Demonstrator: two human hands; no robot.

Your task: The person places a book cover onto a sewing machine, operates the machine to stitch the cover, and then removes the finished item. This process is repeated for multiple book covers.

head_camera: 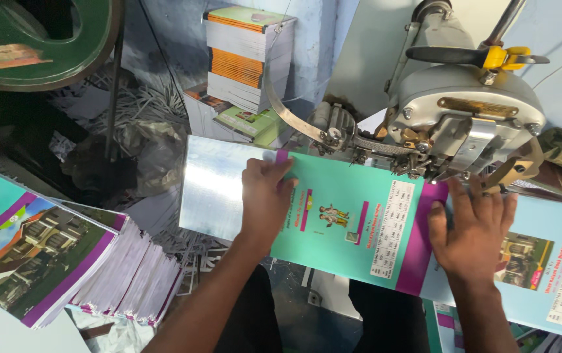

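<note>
My left hand (264, 196) grips the left edge of a thin teal booklet (353, 222) with a purple band and small pictures on its cover. My right hand (471, 229) lies flat with spread fingers on the booklet's right part, over the purple band. The booklet rests on a shiny metal plate (212, 189), its far edge under the head of a grey metal stitching machine (464, 111). A similar light blue cover (549, 268) lies under my right hand, off to the right.
A fanned pile of the same booklets (65, 261) sits at the lower left. Stacked booklets (248, 59) stand against the blue wall behind the plate. Paper trimmings (143, 104) litter the floor. A green machine wheel (45, 39) is at the top left.
</note>
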